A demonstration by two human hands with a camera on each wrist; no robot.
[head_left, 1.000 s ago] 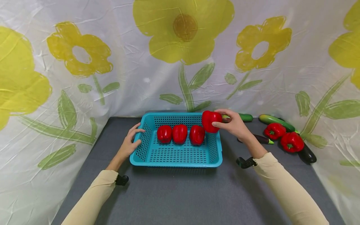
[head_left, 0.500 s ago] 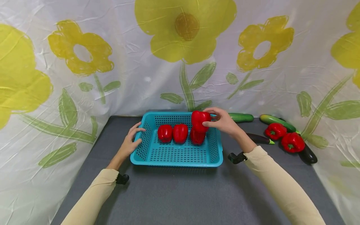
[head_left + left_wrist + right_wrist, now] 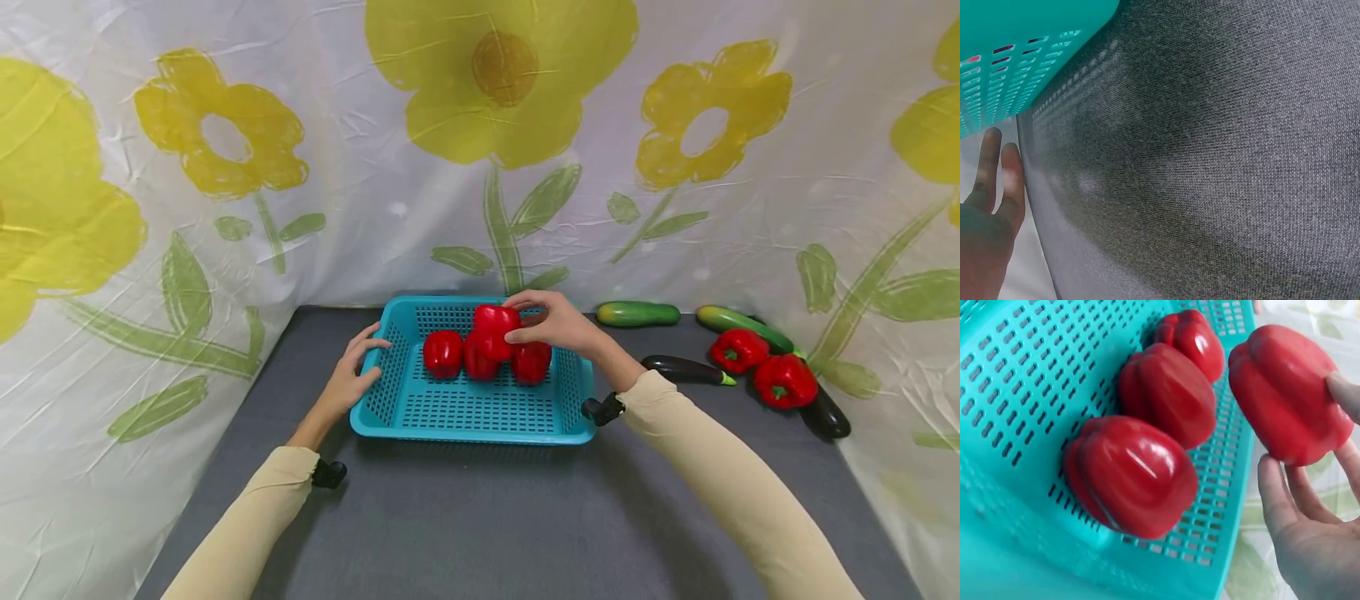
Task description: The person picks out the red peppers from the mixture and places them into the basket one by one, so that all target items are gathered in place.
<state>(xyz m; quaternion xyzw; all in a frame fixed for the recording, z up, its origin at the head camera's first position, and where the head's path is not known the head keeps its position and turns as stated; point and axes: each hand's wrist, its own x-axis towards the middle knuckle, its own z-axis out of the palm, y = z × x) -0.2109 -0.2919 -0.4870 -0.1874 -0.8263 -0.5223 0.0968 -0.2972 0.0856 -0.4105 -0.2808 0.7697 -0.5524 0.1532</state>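
My right hand [image 3: 553,322] holds a red bell pepper [image 3: 491,327] above the turquoise perforated basket [image 3: 472,437]. In the right wrist view the thumb lies on one side of this pepper [image 3: 1291,394] and the fingers underneath. Three more red bell peppers stand in a row in the basket: a left one [image 3: 442,354], a middle one [image 3: 478,364] partly hidden behind the held pepper, and a right one [image 3: 531,364]. At the basket's left rim rests my left hand [image 3: 347,382], fingers and thumb spread. The left wrist view shows two of its fingers [image 3: 1013,178] extended beside the basket wall.
Right of the basket on the dark grey tabletop [image 3: 480,525] lie a cucumber [image 3: 637,313], an eggplant [image 3: 684,369], a second cucumber [image 3: 742,325], two red bell peppers [image 3: 783,382] and another eggplant [image 3: 825,415]. A white flower-print cloth [image 3: 360,208] hangs behind.
My right hand has carried the bell pepper leftward, from the basket's right end to over the middle pepper. The left hand has stayed at the left rim.
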